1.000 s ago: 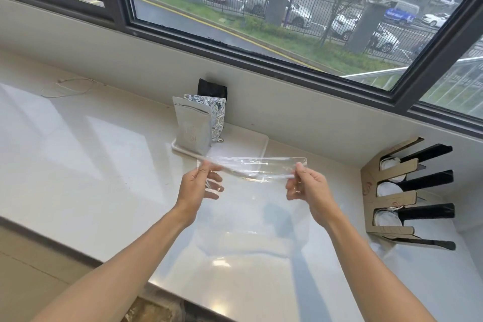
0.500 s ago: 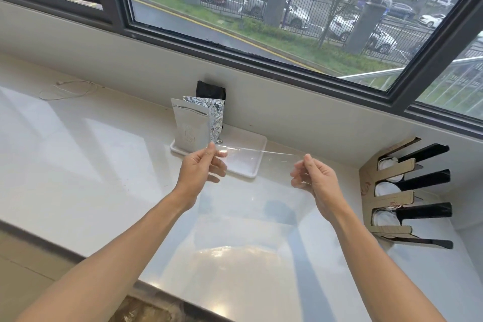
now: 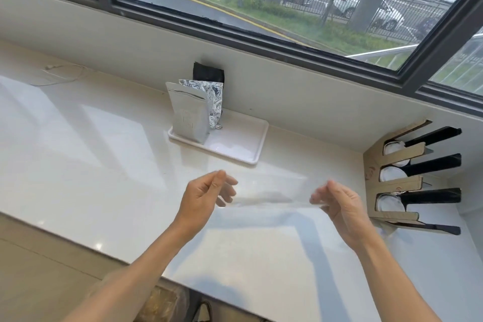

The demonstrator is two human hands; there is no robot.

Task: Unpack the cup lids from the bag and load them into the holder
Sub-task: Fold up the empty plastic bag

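Note:
A clear, empty-looking plastic bag [image 3: 271,192] is stretched flat between my hands above the white counter [image 3: 109,165]. My left hand [image 3: 203,197] pinches its left end and my right hand [image 3: 337,201] pinches its right end; both hands are a little blurred. At the far right, against the wall, stands the cardboard-and-black lid holder [image 3: 400,178] with three round slots. White cup lids [image 3: 390,174] show in those slots.
A white tray [image 3: 235,149] behind the bag carries a white pouch [image 3: 188,116], a foil pouch [image 3: 215,98] and a black pouch [image 3: 207,73]. A thin white cord [image 3: 60,74] lies at the far left. The window wall runs along the back; the counter edge is near me.
Both hands dropped lower and toward me with the bag still stretched between them. The view shifted slightly; the holder and tray stayed put.

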